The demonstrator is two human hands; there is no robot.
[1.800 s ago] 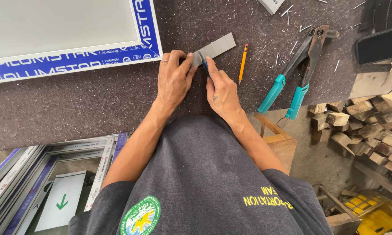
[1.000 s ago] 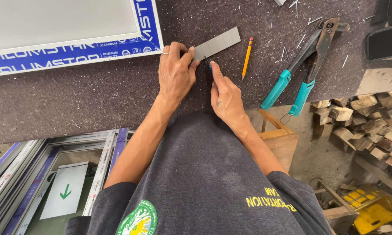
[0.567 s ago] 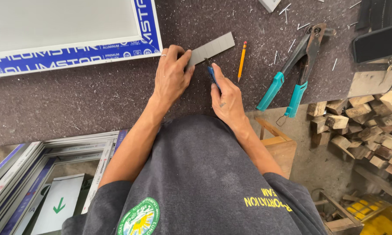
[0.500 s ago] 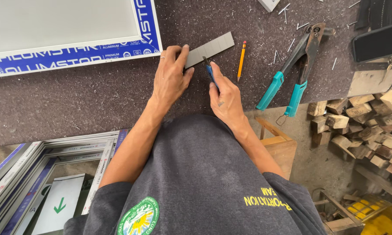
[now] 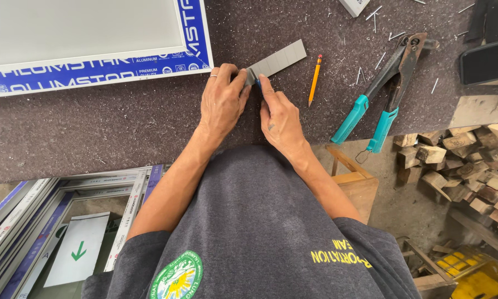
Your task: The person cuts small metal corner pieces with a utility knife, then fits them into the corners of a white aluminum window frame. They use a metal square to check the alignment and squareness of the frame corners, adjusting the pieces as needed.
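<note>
The near end of a flat grey metal strip (image 5: pixel 276 59) is pinned to the dark speckled desk (image 5: pixel 94 127) under the closed grip of the left hand (image 5: pixel 222 102), apparently to steady it. A small blue tool (image 5: pixel 258 83), mostly hidden, is pinched in the narrow grip of the right hand (image 5: pixel 279 119), touching that same end. An orange pencil (image 5: pixel 314 79) lies just beside; teal-handled pliers (image 5: pixel 379 91) lie further right; a white panel with blue-taped edge (image 5: pixel 94 77) lies to the left.
</note>
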